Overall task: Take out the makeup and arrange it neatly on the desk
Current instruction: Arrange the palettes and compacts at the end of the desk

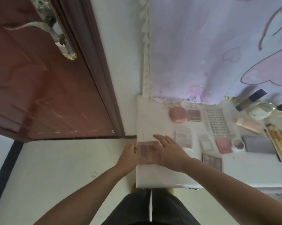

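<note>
A clear-lidded eyeshadow palette (147, 151) with brown pans lies at the left edge of the white desk (155, 177). My left hand (130, 155) holds its left side with curled fingers. My right hand (168, 149) rests flat along its right side, fingers straight and pointing away. Laid out further right are a pink round compact (177, 114), a small blush palette (194, 115), a pale palette (183, 138), a pink compact (223, 145) and a multi-colour palette (212, 161).
A clear grid organiser (216, 121), a small white jar (238, 144), a grey case (259, 144), several brushes (276, 140) and bottles (249, 99) crowd the desk's right side. A pink curtain (210, 51) hangs behind. A brown door (44, 78) stands at left.
</note>
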`<state>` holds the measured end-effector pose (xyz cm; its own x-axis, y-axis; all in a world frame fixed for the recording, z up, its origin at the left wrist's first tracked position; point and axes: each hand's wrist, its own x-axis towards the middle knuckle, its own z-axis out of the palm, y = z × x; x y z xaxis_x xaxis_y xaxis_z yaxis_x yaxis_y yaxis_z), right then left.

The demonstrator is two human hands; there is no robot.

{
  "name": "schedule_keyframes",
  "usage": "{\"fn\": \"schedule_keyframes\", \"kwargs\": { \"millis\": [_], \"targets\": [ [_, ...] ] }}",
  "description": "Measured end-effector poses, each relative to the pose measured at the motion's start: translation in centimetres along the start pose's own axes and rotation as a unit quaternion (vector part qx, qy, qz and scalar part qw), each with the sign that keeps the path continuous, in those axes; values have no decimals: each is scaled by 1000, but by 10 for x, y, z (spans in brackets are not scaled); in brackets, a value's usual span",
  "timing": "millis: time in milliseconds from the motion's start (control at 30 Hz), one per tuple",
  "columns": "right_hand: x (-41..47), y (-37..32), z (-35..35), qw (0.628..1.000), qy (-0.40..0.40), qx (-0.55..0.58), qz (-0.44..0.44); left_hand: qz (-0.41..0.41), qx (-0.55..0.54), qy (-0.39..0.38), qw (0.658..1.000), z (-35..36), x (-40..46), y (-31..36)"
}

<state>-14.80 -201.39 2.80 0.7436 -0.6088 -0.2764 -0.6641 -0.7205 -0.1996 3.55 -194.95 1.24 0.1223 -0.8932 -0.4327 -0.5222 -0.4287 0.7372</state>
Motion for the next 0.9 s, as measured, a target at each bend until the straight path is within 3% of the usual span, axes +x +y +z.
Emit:
{"fn": "schedule_keyframes", "kwargs": {
  "millis": [100, 267, 333, 400, 533, 767, 833, 900],
  "targets": [
    [21, -14, 7, 998, -51, -22, -27, -65, -82, 19, 994, -1, -1, -4],
    [23, -17, -1, 998, -31, 50, -29, -105, -246, -5, 964, -9, -9, 9],
    [24, -17, -21, 992, -9, 122, -13, -108, -367, -47, 923, -17, -8, 19],
    [27, -16, -43, 981, 34, 193, 4, -130, -492, -129, 851, -25, -5, 32],
    [27, -5, -76, 964, 87, 251, 20, -128, -622, -189, 749, -29, 7, 65],
    [30, 42, -106, 937, 11, 347, 43, -138, -643, -213, 722, -25, 25, 81],
    [38, 56, -111, 912, 15, 404, 74, -154, -654, -226, 705, -25, 29, 78],
    [46, 67, -119, 821, 16, 556, 126, -159, -662, -230, 696, -25, 34, 76]
  ]
}}
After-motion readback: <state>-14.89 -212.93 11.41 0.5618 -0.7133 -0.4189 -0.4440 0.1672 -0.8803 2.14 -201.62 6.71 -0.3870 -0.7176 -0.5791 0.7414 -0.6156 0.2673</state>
